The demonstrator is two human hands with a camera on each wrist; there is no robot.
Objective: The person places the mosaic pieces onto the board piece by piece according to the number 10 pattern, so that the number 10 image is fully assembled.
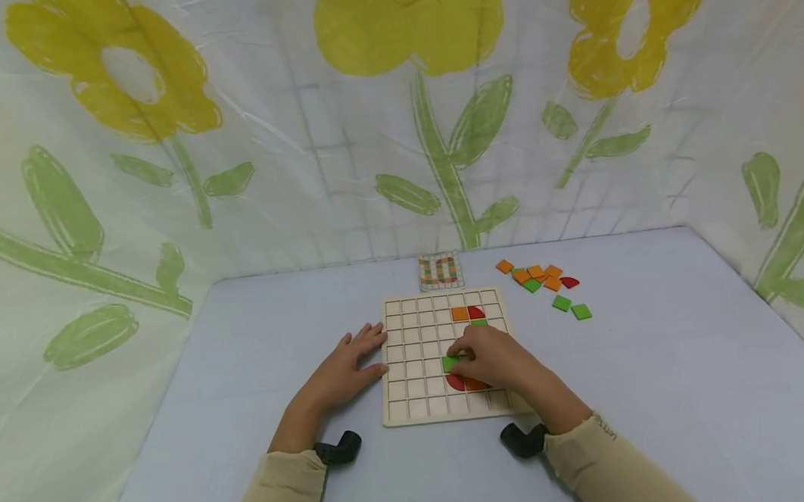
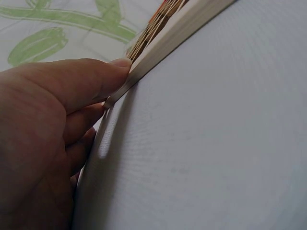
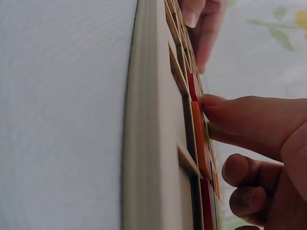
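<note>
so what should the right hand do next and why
Probably the right hand should press the green tile down: it pinches that tile at the gridded board, the left hand touches the board's edge, and full seating isn't visible.

Left sleeve (image 1: 285,484), nearer left edge of table (image 1: 192,421): showing beige cloth, creasing near its end. Right sleeve (image 1: 611,467): matching in beige, bearing small dark lettering (image 1: 604,427) close to its end. Left wrist unit (image 1: 340,448): showing black, bending elbow-like, ending blunt. Right wrist unit (image 1: 523,440): also showing black, bending similarly. Left hand (image 1: 345,369), right hand (image 1: 495,356): showing bare.
</note>
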